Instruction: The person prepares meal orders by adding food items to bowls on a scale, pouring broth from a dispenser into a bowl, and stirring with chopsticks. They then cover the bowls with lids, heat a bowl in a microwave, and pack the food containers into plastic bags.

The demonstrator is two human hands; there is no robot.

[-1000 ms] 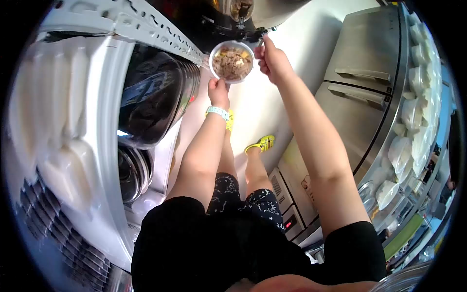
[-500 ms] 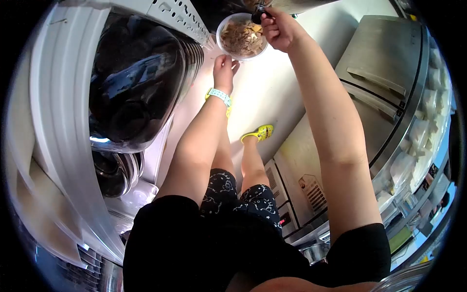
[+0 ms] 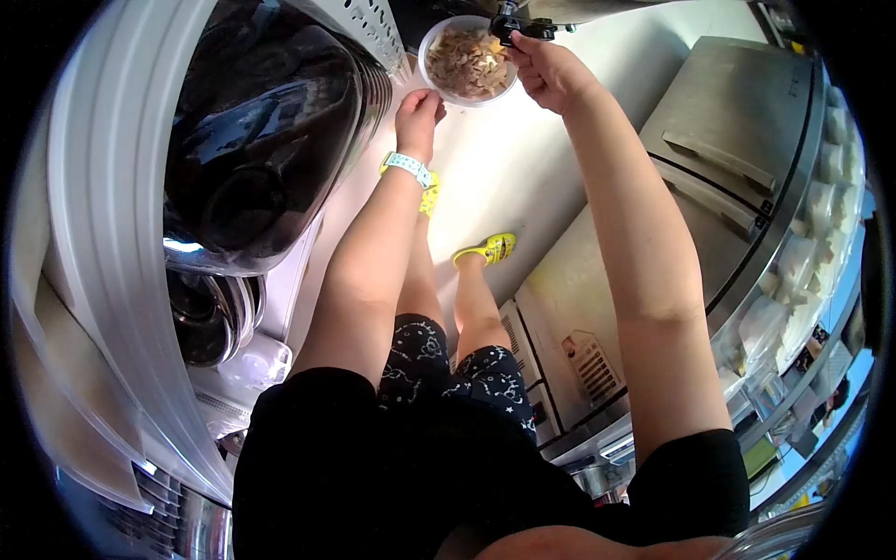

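A round white tub (image 3: 467, 89) at the top middle holds brownish, shredded-looking pieces (image 3: 462, 58) with some yellow and white bits. To the tub's right, my right hand (image 3: 553, 77) pinches a black fitting (image 3: 527, 28) with a small lever-like arm; its exact kind is unclear. Below the tub's left side is my left hand (image 3: 417, 121), fingers loosely curled with nothing visible in them. A small gap separates it from the rim. A light-blue watch strap (image 3: 409, 170) circles that wrist.
Stacked black plastic trays (image 3: 261, 140) stand on a white rack (image 3: 117, 205) at the left. Along the right runs a stainless-steel cabinet (image 3: 733, 112) with handles, white cups (image 3: 817, 210) beyond it. My feet in yellow clogs (image 3: 490, 249) are on the pale floor (image 3: 532, 177).
My left hand has moved slightly left and away from the tub, its fingers more curled. My right hand keeps hold of the black fitting, more of which now shows. The view has shifted a little.
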